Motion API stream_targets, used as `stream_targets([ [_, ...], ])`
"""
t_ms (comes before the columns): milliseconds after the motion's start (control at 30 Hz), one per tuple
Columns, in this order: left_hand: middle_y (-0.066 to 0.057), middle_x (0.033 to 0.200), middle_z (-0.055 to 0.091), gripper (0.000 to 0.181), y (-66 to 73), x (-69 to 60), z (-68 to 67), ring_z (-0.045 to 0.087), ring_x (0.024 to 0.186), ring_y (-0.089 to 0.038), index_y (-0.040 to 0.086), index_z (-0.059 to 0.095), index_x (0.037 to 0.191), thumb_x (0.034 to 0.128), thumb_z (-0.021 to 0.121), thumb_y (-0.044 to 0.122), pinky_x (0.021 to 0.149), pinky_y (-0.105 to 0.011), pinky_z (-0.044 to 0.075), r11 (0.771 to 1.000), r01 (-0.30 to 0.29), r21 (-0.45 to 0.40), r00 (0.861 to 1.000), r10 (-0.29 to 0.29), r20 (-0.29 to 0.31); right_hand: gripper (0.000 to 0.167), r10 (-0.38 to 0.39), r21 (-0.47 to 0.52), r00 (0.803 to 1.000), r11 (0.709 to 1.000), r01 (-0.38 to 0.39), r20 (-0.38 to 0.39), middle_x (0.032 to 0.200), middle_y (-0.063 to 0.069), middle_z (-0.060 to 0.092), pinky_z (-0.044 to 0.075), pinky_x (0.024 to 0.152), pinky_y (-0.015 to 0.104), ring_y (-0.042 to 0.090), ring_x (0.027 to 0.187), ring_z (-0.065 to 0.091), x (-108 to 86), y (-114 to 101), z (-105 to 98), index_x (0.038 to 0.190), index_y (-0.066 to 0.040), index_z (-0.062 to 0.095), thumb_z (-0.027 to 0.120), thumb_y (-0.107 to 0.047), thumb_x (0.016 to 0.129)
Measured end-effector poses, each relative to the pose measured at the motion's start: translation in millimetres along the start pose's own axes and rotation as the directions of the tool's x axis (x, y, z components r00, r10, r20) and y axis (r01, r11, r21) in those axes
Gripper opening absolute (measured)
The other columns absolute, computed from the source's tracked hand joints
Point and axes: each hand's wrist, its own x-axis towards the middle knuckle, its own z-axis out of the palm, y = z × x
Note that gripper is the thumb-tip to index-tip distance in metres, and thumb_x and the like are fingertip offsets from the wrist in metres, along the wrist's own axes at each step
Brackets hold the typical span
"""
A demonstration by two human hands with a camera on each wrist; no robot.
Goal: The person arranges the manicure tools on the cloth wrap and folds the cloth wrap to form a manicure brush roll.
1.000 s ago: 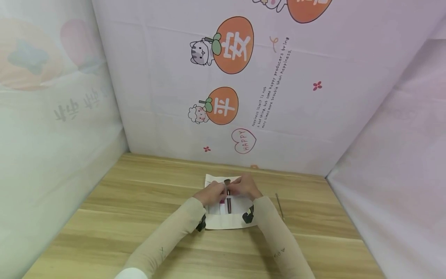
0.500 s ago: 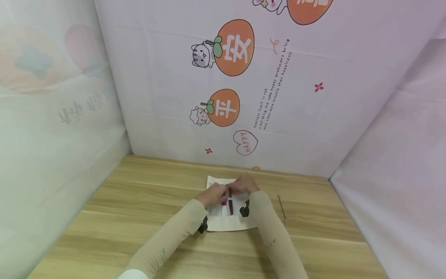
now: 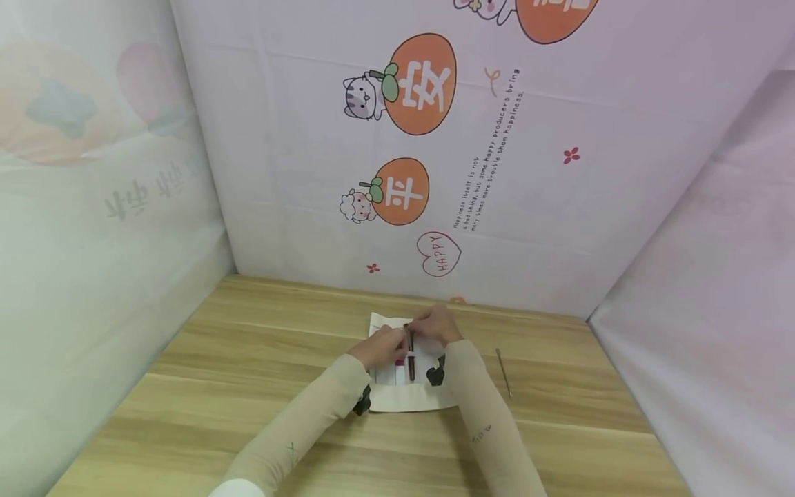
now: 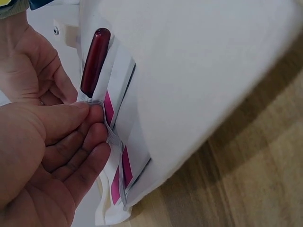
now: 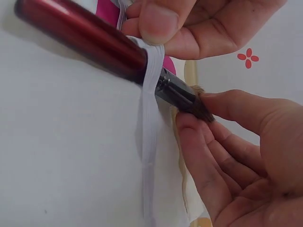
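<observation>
A makeup brush with a glossy dark red handle [image 5: 90, 38] and black ferrule [image 5: 177, 90] runs under a white elastic band [image 5: 150, 71], over an unrolled off-white cloth brush roll [image 3: 410, 399]. My left hand [image 3: 380, 346] pinches the elastic beside the brush between thumb and fingers. At the far end, my right hand [image 3: 437, 324] pinches the brush by its brown bristles, which the fingertips partly cover. In the left wrist view the red handle [image 4: 97, 59] sticks out past the band. Flat pieces with pink ends [image 4: 127, 165] lie under the same elastic, left of the brush.
A thin metal rod [image 3: 504, 373] lies on the wooden table [image 3: 261, 345] to the right of the roll. A snap-button tab [image 4: 64, 32] shows in the left wrist view. Printed cloth walls [image 3: 298, 228] stand at the back and both sides.
My right fingers have moved onto the bristle end of the brush, which showed uncovered a second ago. The left hand stays at the elastic. The head view has shifted slightly.
</observation>
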Motion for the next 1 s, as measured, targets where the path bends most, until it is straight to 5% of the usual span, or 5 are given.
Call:
stream_targets([
  [200,0.001,0.074,0.064,0.017,1.5,-1.9,-2.8,0.05,0.065,-0.007,0.004,0.067,0.082,0.0973,0.063,-0.003,0.065,-0.02,0.043,1.0,0.017,-0.004,1.0,-0.017,0.004,0.018,0.005,0.086,1.0,0.996,-0.006,0.017,0.093,0.009,0.082,0.049,0.07,0.024,0.017,0.085,0.07,-8.6,-7,-5,0.096,-0.007,0.084,0.087,-0.02,0.084],
  [467,0.001,0.076,0.066,0.019,1.8,1.0,-1.4,0.05,0.066,-0.007,0.004,0.068,0.08,0.0973,0.063,-0.002,0.067,-0.021,0.044,0.999,0.052,-0.012,0.998,-0.052,0.017,0.014,0.008,0.061,0.998,0.998,-0.012,0.064,0.096,0.007,0.08,0.056,0.081,0.033,0.02,0.09,0.071,-16.5,-1,-8,0.097,-0.009,0.082,0.084,-0.019,0.087],
  [633,0.004,0.066,0.054,0.023,-0.7,2.9,1.6,0.043,0.059,-0.007,0.001,0.064,0.074,0.0957,0.059,-0.006,0.062,-0.019,0.039,0.999,0.031,-0.036,0.999,-0.03,0.013,0.01,0.002,0.044,0.995,0.999,-0.006,0.096,0.096,0.004,0.08,0.055,0.082,0.032,0.019,0.091,0.07,-19.9,6,-8,0.092,-0.012,0.083,0.085,-0.019,0.085],
  [1000,0.0,0.07,0.062,0.02,-0.1,1.3,3.2,0.048,0.063,-0.008,-0.001,0.069,0.081,0.0977,0.059,-0.005,0.064,-0.022,0.042,0.998,0.021,-0.052,1.0,-0.021,-0.01,0.008,-0.072,0.016,0.975,0.997,0.071,0.21,0.087,0.003,0.081,0.052,0.073,0.024,0.013,0.081,0.069,-29.8,1,-14,0.092,-0.008,0.083,0.086,-0.014,0.086],
])
